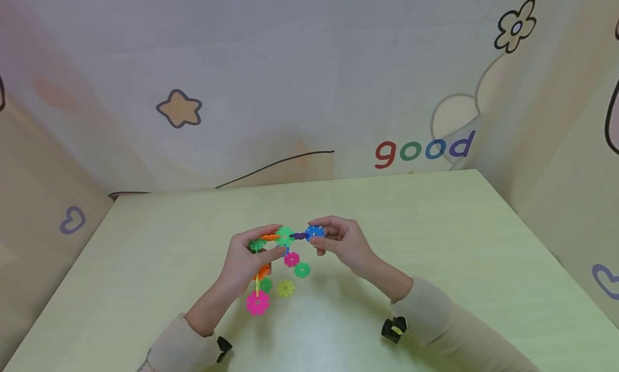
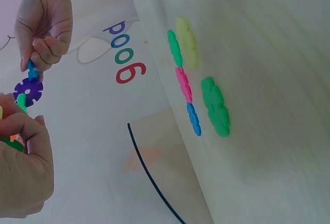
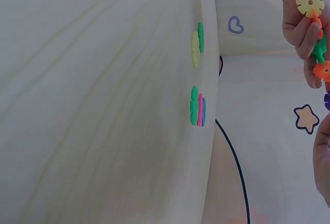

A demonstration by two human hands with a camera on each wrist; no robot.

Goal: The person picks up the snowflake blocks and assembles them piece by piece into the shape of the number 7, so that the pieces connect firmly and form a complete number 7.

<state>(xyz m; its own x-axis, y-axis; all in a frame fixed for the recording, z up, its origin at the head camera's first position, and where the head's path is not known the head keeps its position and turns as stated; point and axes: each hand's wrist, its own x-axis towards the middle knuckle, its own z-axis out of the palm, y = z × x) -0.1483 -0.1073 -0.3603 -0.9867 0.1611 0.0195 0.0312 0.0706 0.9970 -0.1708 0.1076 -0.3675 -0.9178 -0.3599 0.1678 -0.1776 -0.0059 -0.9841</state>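
My left hand [image 1: 244, 264] holds a chain of slotted plastic snowflake discs, with thumb and fingers around its upper part. The chain hangs from a green disc [image 1: 285, 236] past orange and yellow discs to a pink disc [image 1: 258, 302] at the bottom. A purple disc [image 2: 28, 91] extends rightward from the green one. Between thumb and fingers, my right hand [image 1: 349, 247] pinches a blue disc [image 1: 315, 232], which meets the purple disc's edge; how deep the slots interlock I cannot tell. Fingers hide part of the chain in the head view.
Several loose discs lie on the pale table [image 1: 411, 221] below the hands: a yellow one [image 1: 286, 288], a pink one [image 1: 292, 259], a blue one [image 2: 193, 119] and green ones, including one [image 1: 302, 270] at the right. A printed cloth backdrop [image 1: 290, 92] stands behind the table.
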